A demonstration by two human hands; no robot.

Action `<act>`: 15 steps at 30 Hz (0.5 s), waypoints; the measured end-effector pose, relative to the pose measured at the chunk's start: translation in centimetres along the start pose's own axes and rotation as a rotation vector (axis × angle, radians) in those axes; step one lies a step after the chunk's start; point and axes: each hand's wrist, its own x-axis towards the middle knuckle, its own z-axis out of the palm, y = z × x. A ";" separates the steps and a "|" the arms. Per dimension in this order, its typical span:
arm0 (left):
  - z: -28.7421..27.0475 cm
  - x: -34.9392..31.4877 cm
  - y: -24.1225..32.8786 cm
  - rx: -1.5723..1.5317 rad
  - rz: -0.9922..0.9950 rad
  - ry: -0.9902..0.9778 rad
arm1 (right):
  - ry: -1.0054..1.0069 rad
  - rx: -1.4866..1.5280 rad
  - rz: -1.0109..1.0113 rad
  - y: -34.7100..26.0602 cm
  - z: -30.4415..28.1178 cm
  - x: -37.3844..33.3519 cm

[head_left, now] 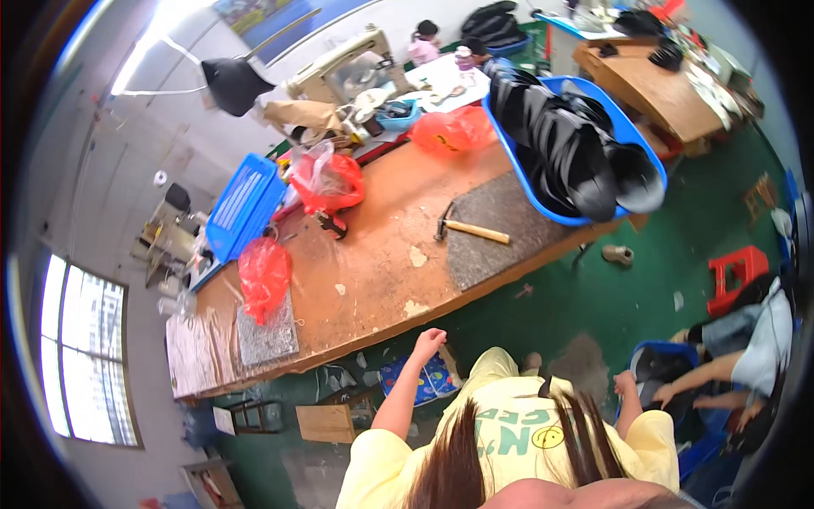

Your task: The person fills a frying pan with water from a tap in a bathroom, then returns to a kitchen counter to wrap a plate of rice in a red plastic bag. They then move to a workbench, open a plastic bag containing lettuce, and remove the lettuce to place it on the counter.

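My left hand (431, 341) is raised just off the near edge of a worn brown worktable (381, 263), fingers curled in, with nothing visible in them. Low on my right side is my right hand (626, 383), its fingers also bent in; no object shows in it. Beside it stands a blue basin (651, 346) with black pieces (660, 366) inside. A co-worker's hand (665, 394) reaches over that basin. On the table, a wooden-handled hammer (477, 231) lies across a dark grey slab (500, 208). A blue tub (653, 157) heaped with stacked black shoe-like pieces (564, 144) overhangs the table's right end.
Red plastic bags (264, 276) and a tilted blue crate (242, 212) occupy the table's left side. A sewing machine (343, 68) stands behind. A blue-cushioned seat (424, 379) and a wooden stool (326, 423) are under the near edge; a red stool (736, 270) stands right.
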 end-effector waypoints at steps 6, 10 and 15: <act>-11.4 8.6 5.6 -0.108 0.141 0.358 | -0.031 0.144 -0.184 -10.5 -0.5 0.9; -22.2 17.8 11.6 0.106 0.378 0.663 | -0.116 0.190 -0.325 -20.1 1.8 -1.5; -32.3 26.6 21.3 0.305 0.464 1.052 | -0.049 0.075 -0.343 -25.5 4.4 -5.2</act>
